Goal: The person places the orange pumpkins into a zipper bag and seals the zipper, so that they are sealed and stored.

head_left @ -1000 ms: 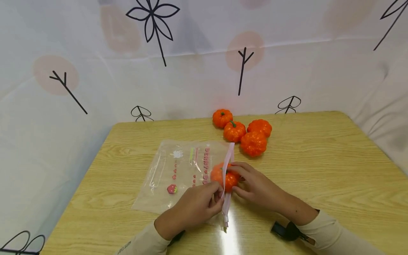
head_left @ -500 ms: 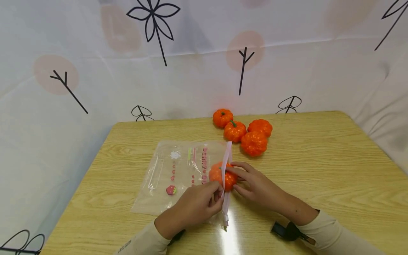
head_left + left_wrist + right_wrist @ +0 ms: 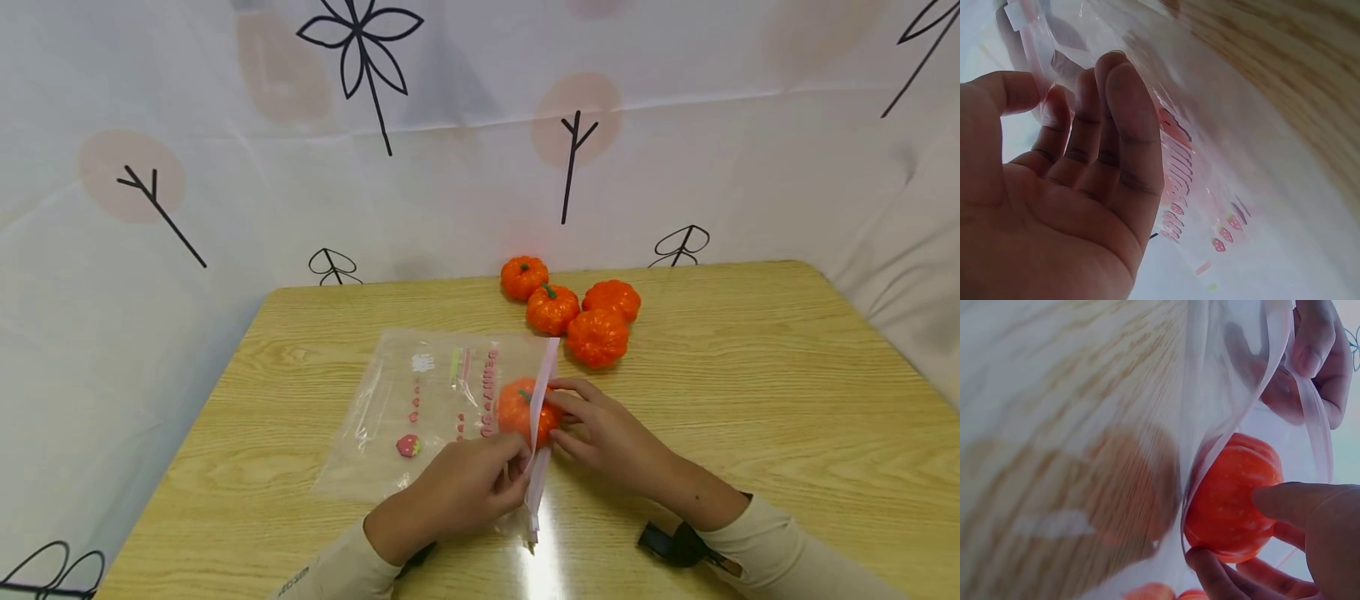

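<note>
A small orange toy pumpkin [image 3: 517, 410] sits in the mouth of a clear plastic zip bag [image 3: 375, 417] with pink printing. My right hand [image 3: 611, 429] grips the pumpkin from the right. In the right wrist view its thumb presses one side of the pumpkin [image 3: 1229, 500], with fingers on the other side. My left hand [image 3: 468, 479] pinches the bag's pink zip strip [image 3: 540, 392] and keeps the mouth apart. The left wrist view shows the left thumb and fingertips meeting at the strip, fingers curled.
Behind the bag, several more orange pumpkins [image 3: 597, 339] lie grouped near the table's back edge. The wooden table [image 3: 750, 375] backs onto a white patterned cloth [image 3: 465, 192]. A black strap piece [image 3: 678, 543] hangs at the right wrist.
Over the last half second, the bag and its zip strip have shifted slightly right, covering more of the pumpkin. Both hands have barely moved.
</note>
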{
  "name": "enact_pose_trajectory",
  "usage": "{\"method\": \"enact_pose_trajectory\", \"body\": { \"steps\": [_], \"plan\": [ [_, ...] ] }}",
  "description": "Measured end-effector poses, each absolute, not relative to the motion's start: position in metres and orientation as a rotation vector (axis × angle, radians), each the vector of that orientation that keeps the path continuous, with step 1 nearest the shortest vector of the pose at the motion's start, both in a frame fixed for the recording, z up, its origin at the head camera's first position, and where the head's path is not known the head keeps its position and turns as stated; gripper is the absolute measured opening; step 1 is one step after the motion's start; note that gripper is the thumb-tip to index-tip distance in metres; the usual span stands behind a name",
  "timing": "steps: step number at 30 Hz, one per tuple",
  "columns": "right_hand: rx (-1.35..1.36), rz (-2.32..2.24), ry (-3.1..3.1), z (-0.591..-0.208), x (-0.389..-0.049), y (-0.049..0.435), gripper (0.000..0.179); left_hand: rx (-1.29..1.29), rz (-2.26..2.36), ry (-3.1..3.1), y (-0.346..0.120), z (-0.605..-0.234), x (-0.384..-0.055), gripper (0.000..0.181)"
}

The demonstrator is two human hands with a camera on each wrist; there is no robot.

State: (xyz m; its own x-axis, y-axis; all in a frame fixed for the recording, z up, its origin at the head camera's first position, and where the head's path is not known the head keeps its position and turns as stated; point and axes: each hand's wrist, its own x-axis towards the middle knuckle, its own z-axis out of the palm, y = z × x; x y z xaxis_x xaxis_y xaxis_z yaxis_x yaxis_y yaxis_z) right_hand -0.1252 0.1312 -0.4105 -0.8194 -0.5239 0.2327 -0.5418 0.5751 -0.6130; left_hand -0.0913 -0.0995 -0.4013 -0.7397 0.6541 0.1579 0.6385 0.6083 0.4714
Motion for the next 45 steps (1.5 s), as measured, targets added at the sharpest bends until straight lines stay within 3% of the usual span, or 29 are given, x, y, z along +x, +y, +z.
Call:
{"method": "enact_pose_trajectory", "body": {
  "steps": [24,45],
  "plan": [
    [0.952,1.061,-2.794,-0.4119,-0.1267,0.1309,0.044,1.161,0.769,2.776,-0.0986,-0.4003,-0.0908,0.009],
    [0.97,1.22,-2.8,-0.4133,-0.1273,0.1298,0.055,1.11,0.813,2.755,-0.0995,-0.4009,-0.0916,0.01]
  ]
}}
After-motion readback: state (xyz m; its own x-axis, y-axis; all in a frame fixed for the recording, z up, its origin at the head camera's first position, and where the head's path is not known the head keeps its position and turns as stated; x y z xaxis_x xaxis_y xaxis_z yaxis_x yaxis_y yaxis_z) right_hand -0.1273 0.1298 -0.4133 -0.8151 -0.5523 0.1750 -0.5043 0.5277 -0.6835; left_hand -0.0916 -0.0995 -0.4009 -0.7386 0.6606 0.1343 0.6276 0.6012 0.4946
